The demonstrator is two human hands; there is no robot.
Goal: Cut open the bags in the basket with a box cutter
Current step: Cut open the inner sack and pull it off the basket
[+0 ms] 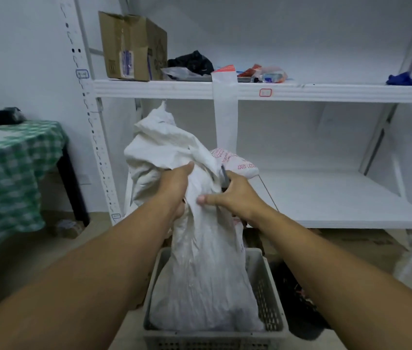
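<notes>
A tall white woven bag [200, 274] stands upright in a grey perforated basket [268, 294] on the floor. My left hand [174, 188] grips a fold of the bag's upper part, thumb on top. My right hand [235, 195] holds a box cutter [224, 176], its dark blade end poking up against the bag's fabric, while the thumb presses on the bag. A second white bag with red print [237, 162] shows just behind the right hand. The bag's loose top rises above both hands.
White metal shelving [326, 92] stands right behind the basket, with a cardboard box [131, 46], a black bag and clutter on the upper shelf. A table with a green checked cloth [10, 168] is at the left. Dark items lie on the floor right of the basket.
</notes>
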